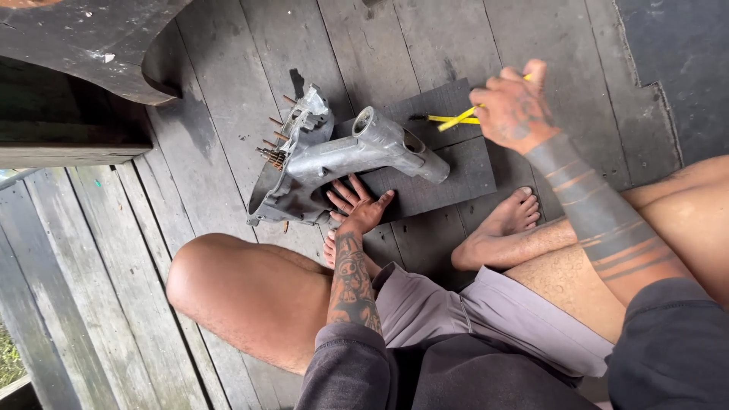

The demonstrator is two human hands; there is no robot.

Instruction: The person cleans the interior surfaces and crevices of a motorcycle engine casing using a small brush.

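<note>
The left hand (357, 206) lies flat, fingers spread, pressing the near edge of a grey cast-metal engine casing (334, 156) whose long tube points toward the right hand (512, 106). That hand grips a yellow-handled tool (456, 119) over the dark mat (463, 163); bare planks (228, 91) lie beyond.

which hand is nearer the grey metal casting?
Left. The left hand lies flat against the grey metal casting, just below it. The right hand is off to its right, holding a yellow-handled tool.
</note>
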